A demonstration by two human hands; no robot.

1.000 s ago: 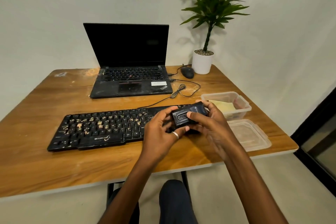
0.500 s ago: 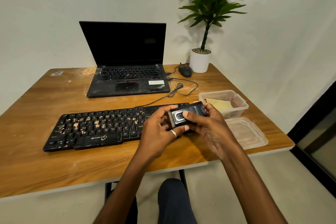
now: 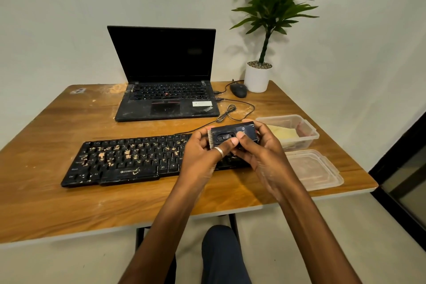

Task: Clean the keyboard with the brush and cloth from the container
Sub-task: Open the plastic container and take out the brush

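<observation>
A black keyboard strewn with tan crumbs lies on the wooden table. Above its right end, both hands hold a black rectangular brush whose pale bristles show at its left end. My left hand grips the bristle end, a ring on one finger. My right hand grips the right end, its thumb lying on the brush's top face. A clear plastic container to the right holds a yellow cloth.
The container's lid lies near the table's front right corner. An open black laptop stands behind the keyboard, with a mouse, a looped cable and a potted plant at the back right. Crumbs dot the table's back left.
The pale bristles have come out further at the brush's left end. Both hands have stayed above the keyboard's right end.
</observation>
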